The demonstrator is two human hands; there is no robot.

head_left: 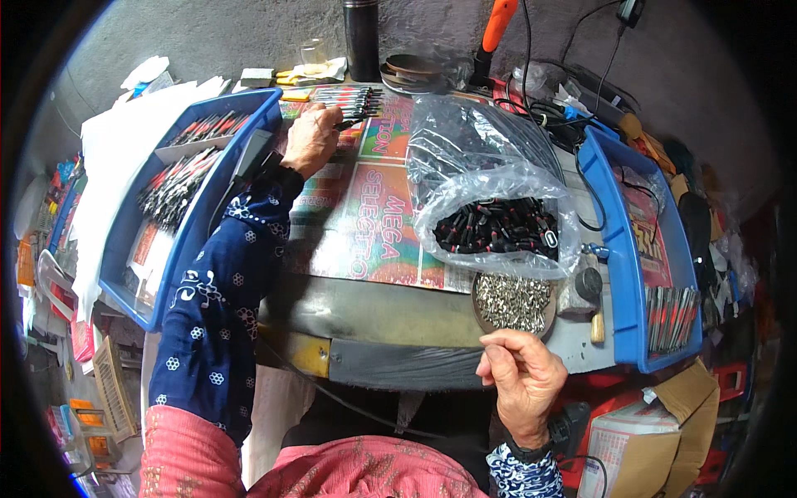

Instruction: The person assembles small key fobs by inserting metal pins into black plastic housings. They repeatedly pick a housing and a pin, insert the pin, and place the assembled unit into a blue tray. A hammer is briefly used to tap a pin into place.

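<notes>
My left hand (311, 139) reaches to the far left of the work surface. Its fingers are closed on a slim black piece (349, 124), beside a row of slim pen-like pieces (353, 100) in silver, black and red. My right hand (525, 383) hovers in front of the near table edge, thumb and fingertips drawn together; whatever they may hold is too small to tell. Just beyond it, a round dish (549, 322) holds many small silver metal parts (510, 300). Behind the dish lies an opened clear plastic bag (531, 174) full of small black parts with red bits (498, 228).
A blue bin (217, 187) of slim pieces stands at left, another blue bin (629, 249) at right. A black cylinder (361, 41), an orange-handled tool (498, 25) and cables (540, 108) line the back. An open cardboard box (693, 415) sits low at right.
</notes>
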